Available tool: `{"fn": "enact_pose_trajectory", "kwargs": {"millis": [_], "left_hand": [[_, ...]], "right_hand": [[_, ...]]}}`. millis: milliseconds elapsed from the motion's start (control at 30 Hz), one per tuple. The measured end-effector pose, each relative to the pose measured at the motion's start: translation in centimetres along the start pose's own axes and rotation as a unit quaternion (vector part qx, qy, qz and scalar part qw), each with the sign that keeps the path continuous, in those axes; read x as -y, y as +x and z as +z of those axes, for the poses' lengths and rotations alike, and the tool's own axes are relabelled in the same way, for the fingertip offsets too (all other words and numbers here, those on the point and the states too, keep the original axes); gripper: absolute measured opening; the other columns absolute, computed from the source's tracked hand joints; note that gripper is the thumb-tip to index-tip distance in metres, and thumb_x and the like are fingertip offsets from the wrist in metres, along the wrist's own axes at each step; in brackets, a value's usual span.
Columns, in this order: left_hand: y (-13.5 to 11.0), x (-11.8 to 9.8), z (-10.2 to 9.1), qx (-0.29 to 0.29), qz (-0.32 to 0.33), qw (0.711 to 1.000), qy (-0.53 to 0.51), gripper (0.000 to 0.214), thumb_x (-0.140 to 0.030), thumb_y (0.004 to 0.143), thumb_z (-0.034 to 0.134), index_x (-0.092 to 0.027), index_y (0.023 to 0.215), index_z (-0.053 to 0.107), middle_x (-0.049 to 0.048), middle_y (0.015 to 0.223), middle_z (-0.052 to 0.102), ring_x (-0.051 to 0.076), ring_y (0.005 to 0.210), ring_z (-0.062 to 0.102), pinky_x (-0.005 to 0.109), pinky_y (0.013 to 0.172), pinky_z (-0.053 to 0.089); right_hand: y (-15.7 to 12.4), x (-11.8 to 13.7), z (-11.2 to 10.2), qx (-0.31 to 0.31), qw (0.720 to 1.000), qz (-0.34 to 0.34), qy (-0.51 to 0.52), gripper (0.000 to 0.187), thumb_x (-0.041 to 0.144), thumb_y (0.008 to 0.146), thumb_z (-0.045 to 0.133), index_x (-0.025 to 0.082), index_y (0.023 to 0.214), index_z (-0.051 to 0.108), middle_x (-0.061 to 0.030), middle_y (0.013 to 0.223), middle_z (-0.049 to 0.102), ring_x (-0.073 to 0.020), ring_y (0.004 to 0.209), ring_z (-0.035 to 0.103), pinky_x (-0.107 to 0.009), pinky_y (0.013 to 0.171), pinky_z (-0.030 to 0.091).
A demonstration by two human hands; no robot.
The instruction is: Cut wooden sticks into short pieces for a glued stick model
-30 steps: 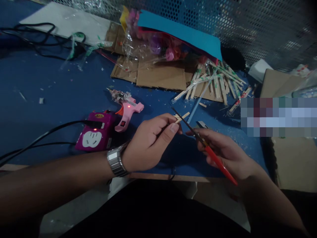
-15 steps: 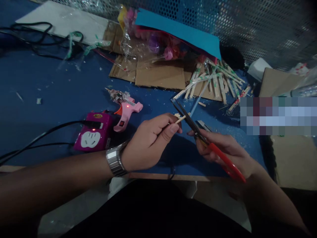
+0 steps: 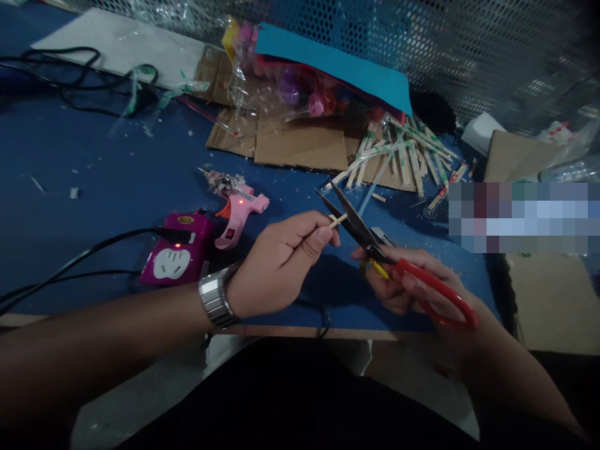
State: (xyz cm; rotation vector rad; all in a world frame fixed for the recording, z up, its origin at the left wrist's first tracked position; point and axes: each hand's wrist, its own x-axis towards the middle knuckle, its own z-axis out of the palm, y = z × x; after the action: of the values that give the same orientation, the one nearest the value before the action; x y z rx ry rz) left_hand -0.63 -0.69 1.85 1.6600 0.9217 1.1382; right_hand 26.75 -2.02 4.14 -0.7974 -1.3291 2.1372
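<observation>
My left hand (image 3: 281, 262), with a metal watch (image 3: 214, 297) on the wrist, pinches a short wooden stick (image 3: 338, 219) between thumb and forefinger. My right hand (image 3: 412, 287) grips red-handled scissors (image 3: 398, 269) by their loops. The dark blades are parted and the stick's free end lies between them, just above the blue table (image 3: 94, 187).
A pink glue gun (image 3: 239, 209) with a lit red lamp lies beside a purple power socket (image 3: 175, 257) and its black cable. Cardboard pieces (image 3: 300, 144), a heap of wrapped chopsticks (image 3: 403, 156), a teal sheet (image 3: 337, 62) and plastic wrap sit behind. A mesh wall stands at the back.
The scissor blades, shut a second ago, have opened around the stick's end. The piece of stick showing beyond my left fingers has become shorter. My right hand turned so the red loops show.
</observation>
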Motion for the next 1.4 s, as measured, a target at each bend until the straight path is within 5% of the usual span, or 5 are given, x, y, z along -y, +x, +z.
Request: {"fn": "enact_pose_trajectory", "kwargs": {"millis": [267, 733, 1000, 1233, 1400], "left_hand": [[0.1, 0.0, 0.0, 0.006, -0.014, 1.000, -0.014, 0.034, -0.039, 0.120, 0.053, -0.020, 0.098, 0.070, -0.0069, 0.065, 0.052, 0.007, 0.056, 0.045, 0.022, 0.051, 0.035], [0.1, 0.1, -0.1, 0.017, -0.031, 0.999, -0.037, 0.034, -0.041, 0.120, 0.053, -0.021, 0.098, 0.069, -0.0071, 0.065, 0.051, 0.008, 0.056, 0.043, 0.023, 0.052, 0.034], [0.0, 0.2, 0.0, 0.023, 0.006, 0.999, -0.034, 0.034, -0.041, 0.120, 0.055, -0.021, 0.097, 0.070, -0.0062, 0.069, 0.053, 0.008, 0.060, 0.048, 0.022, 0.056, 0.039], [0.1, 0.2, 0.3, 0.011, 0.041, 0.999, -0.021, 0.031, -0.037, 0.119, 0.057, -0.021, 0.097, 0.072, -0.0048, 0.073, 0.058, 0.008, 0.063, 0.052, 0.023, 0.060, 0.042], [0.0, 0.5, 0.2, 0.004, 0.022, 0.998, -0.051, 0.032, -0.042, 0.120, 0.055, -0.022, 0.102, 0.071, -0.0048, 0.071, 0.054, 0.009, 0.061, 0.049, 0.025, 0.057, 0.039]], "right_hand": [[0.3, -0.3, -1.3, 0.032, 0.999, 0.031, 0.015, 0.047, 0.047, 0.109, 0.070, 0.030, 0.153, 0.068, 0.0062, 0.078, 0.046, -0.0070, 0.054, 0.027, -0.022, 0.045, 0.023], [0.0, -0.8, -0.3, 0.009, 0.999, -0.004, 0.051, 0.048, 0.048, 0.110, 0.068, 0.028, 0.153, 0.071, 0.0065, 0.079, 0.041, -0.0073, 0.056, 0.023, -0.021, 0.045, 0.015], [0.1, -1.3, -1.8, 0.086, 0.995, 0.000, 0.059, 0.056, 0.059, 0.110, 0.064, 0.028, 0.157, 0.066, 0.0059, 0.081, 0.042, -0.0082, 0.055, 0.027, -0.021, 0.043, 0.023], [0.0, -0.5, 0.2, 0.010, 0.999, 0.006, 0.044, 0.046, 0.051, 0.107, 0.069, 0.029, 0.147, 0.075, 0.0053, 0.077, 0.039, -0.0101, 0.056, 0.025, -0.025, 0.046, 0.018], [0.2, -1.1, -1.2, 0.027, 0.998, -0.019, 0.051, 0.056, 0.059, 0.109, 0.062, 0.031, 0.157, 0.068, 0.0055, 0.080, 0.038, -0.0088, 0.054, 0.019, -0.024, 0.043, 0.017]]}}
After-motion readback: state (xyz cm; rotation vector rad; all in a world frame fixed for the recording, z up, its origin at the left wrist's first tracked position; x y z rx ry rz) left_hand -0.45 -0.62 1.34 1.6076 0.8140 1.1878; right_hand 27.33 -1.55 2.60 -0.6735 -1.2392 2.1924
